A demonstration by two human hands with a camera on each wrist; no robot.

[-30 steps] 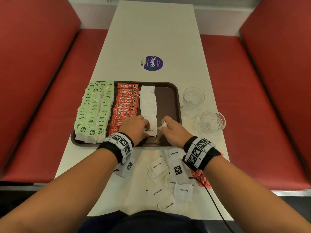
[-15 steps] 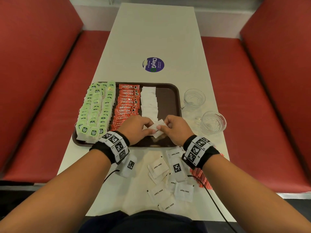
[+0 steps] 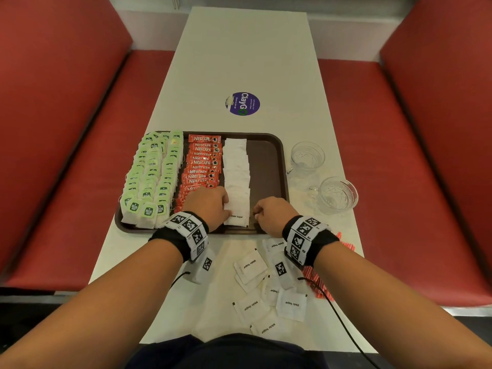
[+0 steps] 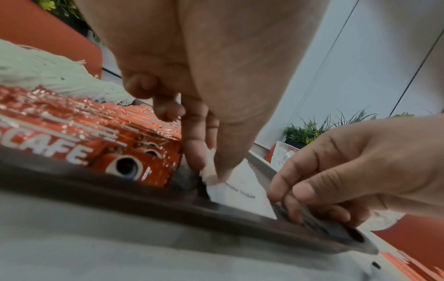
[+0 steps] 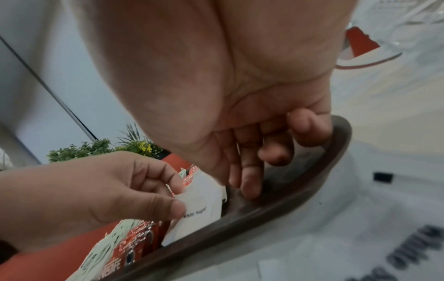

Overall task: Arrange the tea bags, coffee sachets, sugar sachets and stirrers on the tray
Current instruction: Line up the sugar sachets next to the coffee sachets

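Head view: we see a dark brown plastic tray (image 3: 269,145) on a long white table (image 3: 247,49), with both hands at its near edge.
Tray rows: green-tagged tea bags (image 3: 151,177) on the left, red Nescafé coffee sachets (image 3: 202,161) in the middle, a column of white paper sugar sachets (image 3: 237,169) to their right.
Left hand (image 3: 210,203): we find its thumb and forefinger pinching the left edge of the nearest white sugar sachet (image 3: 238,211), which lies at the near end of that column.
Right hand (image 3: 271,211): fingers loosely curled, tips touching the bare tray floor just right of that sachet, holding nothing.
Table, near side: loose white sugar sachets (image 3: 251,265) are scattered in front of the tray, thin red stirrers (image 3: 319,283) beside them under the right wrist.
Beyond the tray: two clear glass cups (image 3: 307,155) stand to the right; a round purple sticker (image 3: 243,103) sits farther up the table.
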